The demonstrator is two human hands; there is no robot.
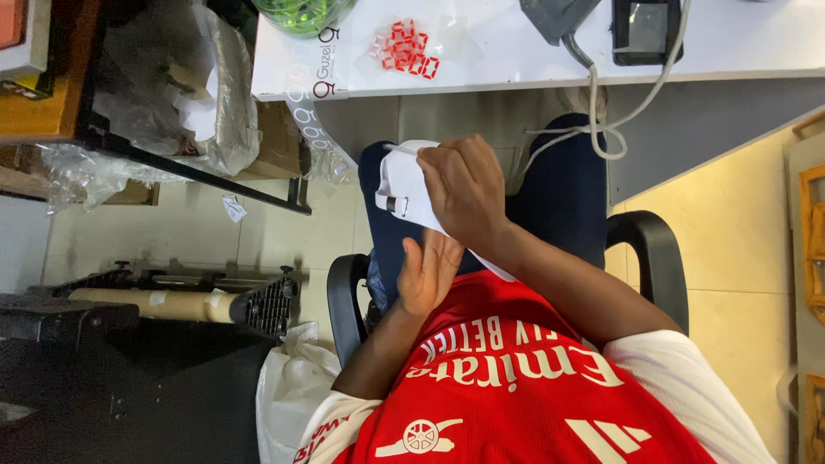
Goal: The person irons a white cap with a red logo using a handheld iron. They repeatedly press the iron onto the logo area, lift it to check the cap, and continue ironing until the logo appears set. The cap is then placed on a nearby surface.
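My right hand (464,189) is closed over a white sheet-like item (400,185) that carries a small dark metal fitting on its left edge. It holds the item above my lap, over my dark blue trousers (559,189). Just below, my left hand (425,275) lies flat with the palm showing and the fingers stretched out. It rests against the lower end of the white item, which runs on under my right wrist. I am seated and wear a red shirt (516,404).
A white table (516,64) at the top holds a clear bag of small red pieces (404,47), a green object (301,13) and a dark device (644,30); a grey cable (601,129) hangs down. Black chair armrests (653,249) flank me. A rack of plastic bags (172,86) and a cardboard roll (146,302) stand left.
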